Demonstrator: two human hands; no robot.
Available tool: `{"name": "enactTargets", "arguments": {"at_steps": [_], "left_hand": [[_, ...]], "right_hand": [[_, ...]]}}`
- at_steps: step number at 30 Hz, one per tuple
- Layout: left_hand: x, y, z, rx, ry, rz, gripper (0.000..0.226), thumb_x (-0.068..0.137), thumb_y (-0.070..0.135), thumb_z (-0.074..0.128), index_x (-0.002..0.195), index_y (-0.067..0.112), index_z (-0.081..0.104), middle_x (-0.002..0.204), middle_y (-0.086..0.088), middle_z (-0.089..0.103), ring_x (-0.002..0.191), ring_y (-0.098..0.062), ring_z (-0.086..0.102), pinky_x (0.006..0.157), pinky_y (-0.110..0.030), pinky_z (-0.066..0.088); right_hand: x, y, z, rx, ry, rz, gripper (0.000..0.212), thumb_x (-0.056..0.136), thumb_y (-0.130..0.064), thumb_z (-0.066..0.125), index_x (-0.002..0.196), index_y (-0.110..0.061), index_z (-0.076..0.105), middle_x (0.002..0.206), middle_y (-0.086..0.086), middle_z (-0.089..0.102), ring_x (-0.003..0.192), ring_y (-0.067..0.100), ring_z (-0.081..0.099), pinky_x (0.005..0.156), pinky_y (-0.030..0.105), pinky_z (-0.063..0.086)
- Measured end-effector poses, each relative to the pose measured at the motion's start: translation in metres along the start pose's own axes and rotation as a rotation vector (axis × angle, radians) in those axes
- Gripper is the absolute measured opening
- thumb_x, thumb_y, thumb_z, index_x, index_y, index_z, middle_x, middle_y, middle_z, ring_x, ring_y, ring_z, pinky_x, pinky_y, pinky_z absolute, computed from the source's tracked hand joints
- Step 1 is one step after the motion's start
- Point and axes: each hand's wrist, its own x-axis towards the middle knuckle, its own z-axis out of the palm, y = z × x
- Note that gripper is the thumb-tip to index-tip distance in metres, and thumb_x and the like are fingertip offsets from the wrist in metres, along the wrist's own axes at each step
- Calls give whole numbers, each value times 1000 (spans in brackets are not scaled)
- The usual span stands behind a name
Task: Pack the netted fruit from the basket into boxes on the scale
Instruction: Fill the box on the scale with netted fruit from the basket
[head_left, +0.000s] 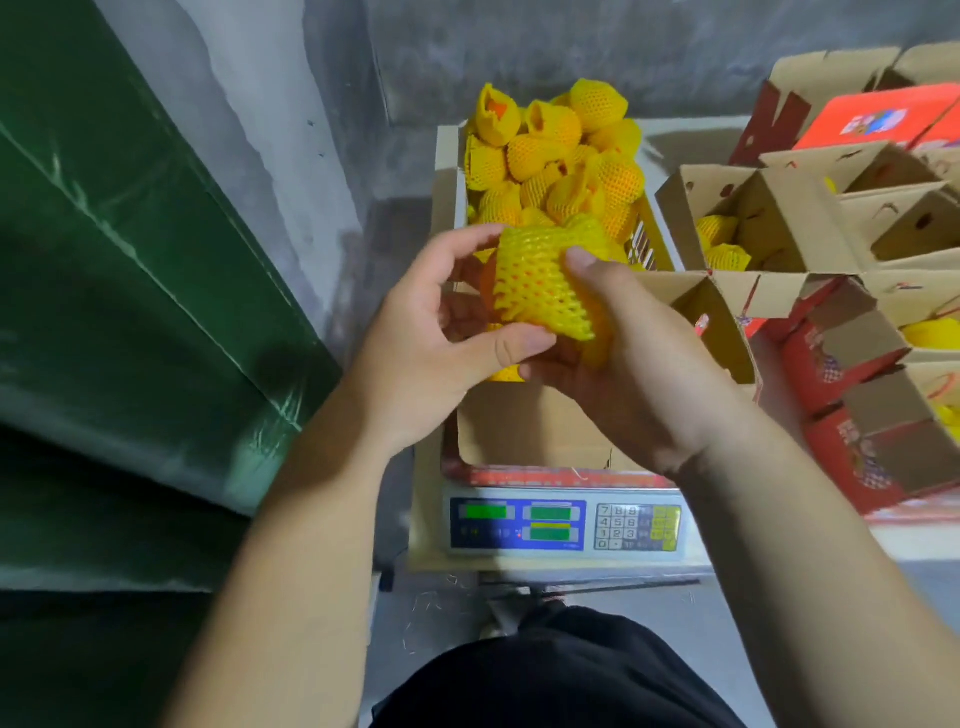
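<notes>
A fruit in yellow foam netting (540, 283) is held between both hands above an open cardboard box (524, 426) that sits on the electronic scale (566, 525). My left hand (441, 332) grips its left side, thumb underneath. My right hand (639, 364) cups it from the right, thumb on top. Beyond the box, a basket (647, 234) is heaped with several more netted fruits (561, 150).
Several open red-and-brown cardboard boxes (852, 249) stand to the right, some holding netted fruit. A green tarp (130, 291) covers the left side. A grey concrete wall stands behind. My dark-clothed leg (561, 680) is at the bottom.
</notes>
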Motion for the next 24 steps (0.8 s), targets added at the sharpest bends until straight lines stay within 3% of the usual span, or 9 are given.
{"name": "enactTargets", "arguments": {"at_steps": [3,6,9,11,14,17,20,22,24], "left_hand": [[-10,3,7,-128,68,-26,78,79,37,91,146,22,53,131,-3,68,117,-22,70,89,-43,61],[-17,5,16,-196,25,-132,73,86,36,81,151,29,46,133,3,69,121,-16,67,86,-33,58],[-22,5,21,-329,-47,-251,67,87,47,73,147,46,43,145,4,62,131,-21,61,91,-40,54],[-24,4,22,-448,-25,-306,65,94,54,62,154,43,37,153,-1,56,136,-26,59,98,-45,56],[-27,-2,23,-546,89,-352,52,106,46,46,157,42,34,153,-4,57,134,-27,61,105,-53,54],[-30,-6,22,-470,197,-370,50,111,34,45,158,44,33,151,1,57,133,-23,61,110,-57,50],[-34,-4,21,-341,177,-355,67,106,36,57,161,49,20,162,4,42,143,-21,49,121,-52,38],[-36,-2,25,-376,167,-337,67,107,38,54,163,45,18,158,4,45,138,-14,53,114,-39,46],[-37,-2,29,-479,192,-362,64,107,33,50,164,38,21,154,5,47,132,-12,56,99,-30,53]], "right_hand": [[-4,5,2,-89,9,-68,44,102,-45,57,135,-16,59,117,12,74,88,21,72,72,32,58],[-6,13,6,-115,-19,-45,42,104,-47,54,128,-14,66,115,11,76,90,24,71,76,32,59],[-6,25,10,-139,-28,-2,51,105,-53,47,131,-14,65,109,15,75,83,28,66,78,35,58],[-4,34,11,-259,0,-49,57,101,-62,45,132,-18,64,106,18,74,81,28,67,75,37,55],[0,47,13,-532,172,-100,71,91,-72,48,144,-25,53,129,6,67,111,21,66,90,41,54],[1,54,12,-888,419,-274,82,90,-65,60,155,-20,36,145,10,40,137,27,41,114,44,37],[-1,51,7,-960,398,-566,44,98,-42,69,129,-14,58,120,4,55,114,21,55,94,41,48],[-1,49,9,-845,263,-518,32,98,-43,66,113,-15,66,101,-2,67,94,11,64,78,34,53],[-1,52,11,-816,210,-436,34,98,-48,64,113,-18,67,96,-5,71,88,10,67,75,35,57]]}}
